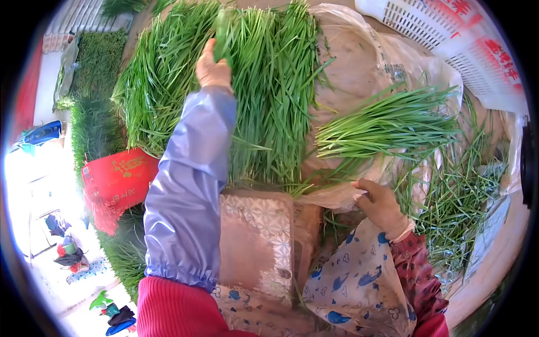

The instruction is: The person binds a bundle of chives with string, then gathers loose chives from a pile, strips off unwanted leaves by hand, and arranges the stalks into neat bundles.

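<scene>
My left hand (214, 72), reaching forward in a shiny lavender sleeve cover, is closed around a few green chives (221, 35) blurred by motion. Under and beside it lies a wide row of long chives (275, 95), laid side by side. My right hand (382, 206), in a thin pale glove, pinches the near edge of a clear plastic sheet (331, 196). Just beyond that hand, a separate bundle of chives (387, 129) rests on the plastic, cut ends toward the left.
A white perforated crate (438, 33) stands at the far right. Loose chives (460, 208) are scattered at right. Close to me sits a worn patterned board (255, 241). A red bag (120, 177) lies left, near more greens (98, 64).
</scene>
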`<state>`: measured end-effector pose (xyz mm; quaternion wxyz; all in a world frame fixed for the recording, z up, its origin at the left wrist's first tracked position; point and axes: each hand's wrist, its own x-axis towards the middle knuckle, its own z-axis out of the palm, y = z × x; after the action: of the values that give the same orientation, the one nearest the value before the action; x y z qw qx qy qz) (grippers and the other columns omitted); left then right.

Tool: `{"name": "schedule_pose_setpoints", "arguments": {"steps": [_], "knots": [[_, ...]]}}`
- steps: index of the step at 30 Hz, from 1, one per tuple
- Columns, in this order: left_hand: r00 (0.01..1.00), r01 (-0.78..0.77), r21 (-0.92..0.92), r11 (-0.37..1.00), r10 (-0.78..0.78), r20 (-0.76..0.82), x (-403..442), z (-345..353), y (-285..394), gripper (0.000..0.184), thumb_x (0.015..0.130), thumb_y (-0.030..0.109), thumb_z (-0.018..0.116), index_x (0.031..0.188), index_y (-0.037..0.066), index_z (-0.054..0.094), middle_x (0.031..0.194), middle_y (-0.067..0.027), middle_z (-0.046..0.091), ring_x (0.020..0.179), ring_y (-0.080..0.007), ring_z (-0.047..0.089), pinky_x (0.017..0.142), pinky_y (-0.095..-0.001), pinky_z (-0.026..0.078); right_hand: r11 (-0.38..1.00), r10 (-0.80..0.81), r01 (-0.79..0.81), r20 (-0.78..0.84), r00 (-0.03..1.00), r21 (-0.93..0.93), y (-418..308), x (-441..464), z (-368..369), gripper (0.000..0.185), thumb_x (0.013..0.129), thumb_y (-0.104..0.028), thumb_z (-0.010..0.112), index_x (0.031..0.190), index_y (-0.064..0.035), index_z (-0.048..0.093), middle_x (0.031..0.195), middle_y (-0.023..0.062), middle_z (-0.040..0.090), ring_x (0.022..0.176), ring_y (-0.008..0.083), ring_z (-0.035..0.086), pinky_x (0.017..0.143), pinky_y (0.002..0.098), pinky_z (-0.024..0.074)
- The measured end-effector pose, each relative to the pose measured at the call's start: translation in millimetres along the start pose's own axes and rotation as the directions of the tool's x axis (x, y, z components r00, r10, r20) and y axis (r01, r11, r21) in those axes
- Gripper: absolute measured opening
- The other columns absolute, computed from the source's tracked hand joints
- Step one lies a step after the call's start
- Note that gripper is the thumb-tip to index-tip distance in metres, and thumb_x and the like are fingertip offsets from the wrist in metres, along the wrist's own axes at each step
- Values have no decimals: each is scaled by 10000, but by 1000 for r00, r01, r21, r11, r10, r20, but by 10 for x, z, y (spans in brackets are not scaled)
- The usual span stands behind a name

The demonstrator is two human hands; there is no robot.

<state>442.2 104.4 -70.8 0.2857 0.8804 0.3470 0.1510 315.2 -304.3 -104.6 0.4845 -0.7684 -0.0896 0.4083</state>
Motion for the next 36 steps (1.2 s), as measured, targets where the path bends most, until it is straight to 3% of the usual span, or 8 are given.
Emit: {"name": "schedule_pose_setpoints", "arguments": {"steps": [5, 18, 23, 27, 29, 32, 34, 36], "knots": [[968, 37, 398, 917, -131, 213, -18, 542, 341, 1179, 702, 427, 787, 1475, 61, -25, 1428, -223, 353, 1291, -334, 400, 1092, -371, 329, 1000, -24, 24, 4, 1000, -11, 73, -26, 53, 333, 821, -158, 635, 1120, -17, 602, 681, 140, 622, 573, 196, 577, 570, 330, 459], [920, 34, 765, 643, -318, 227, 407, 1019, -109, 1076, 726, 217, 759, 1471, 16, 9, 1409, -184, 408, 1213, -236, 508, 1014, -296, 407, 998, -44, 42, 50, 998, 40, -49, 29, 85, 338, 831, -110, 626, 1141, 16, 584, 751, 98, 621, 587, 130, 522, 568, 294, 444], [871, 356, 129, 926, -379, 314, 217, 474, 93, 1013, 697, 81, 762, 1461, -18, 104, 1374, -207, 439, 1240, -262, 476, 1041, -313, 377, 990, -1, -20, 151, 988, 140, 47, 46, 157, 336, 853, -82, 597, 1177, 3, 567, 761, 76, 630, 615, 102, 539, 578, 264, 446], [804, 571, -416, 708, -380, 457, 314, 374, -473, 982, 679, -63, 700, 1450, -49, 91, 1233, -204, 565, 1020, -281, 609, 1060, -384, 349, 996, 57, -67, 156, 986, 56, -15, 109, 35, 405, 858, -46, 583, 1255, -7, 511, 815, 43, 639, 713, 68, 582, 623, 231, 457], [826, 547, -474, 690, -349, 444, 281, 323, -558, 1064, 666, -76, 700, 1436, -63, -34, 1091, -179, 642, 909, -279, 641, 1033, -407, 378, 978, 33, -54, 107, 994, 200, -54, 239, 29, 464, 846, -110, 619, 1280, -13, 487, 876, 93, 650, 755, 100, 605, 645, 264, 480], [866, 448, -367, 815, -293, 406, 135, 252, -336, 681, 675, -98, 681, 1300, -52, 415, 974, -126, 678, 901, -252, 650, 908, -367, 487, 911, -82, 94, -48, 995, 401, -464, 633, -76, 710, 814, -191, 687, 1390, 13, 323, 1249, 195, 542, 1039, 223, 597, 817, 316, 504], [811, 417, -433, 799, -112, 574, 79, 206, -396, 794, 664, -62, 732, 1335, -77, 306, 1007, -144, 670, 915, -246, 653, 917, -350, 490, 915, -396, 403, -176, 901, 3, -562, 1122, -164, 905, 785, -246, 725, 1440, 25, 163, 1415, 221, 363, 1230, 309, 465, 974, 350, 428], [712, 406, -503, 763, 81, 697, -9, 296, -410, 846, 642, -70, 769, 1339, -76, 290, 1042, -137, 664, 899, -239, 664, 944, -340, 484, 882, -292, 350, -218, 931, 316, -735, 1690, -107, 1043, 753, -309, 753, 1451, 17, 51, 1432, 262, 320, 1307, 346, 371, 1044, 371, 353]]}}
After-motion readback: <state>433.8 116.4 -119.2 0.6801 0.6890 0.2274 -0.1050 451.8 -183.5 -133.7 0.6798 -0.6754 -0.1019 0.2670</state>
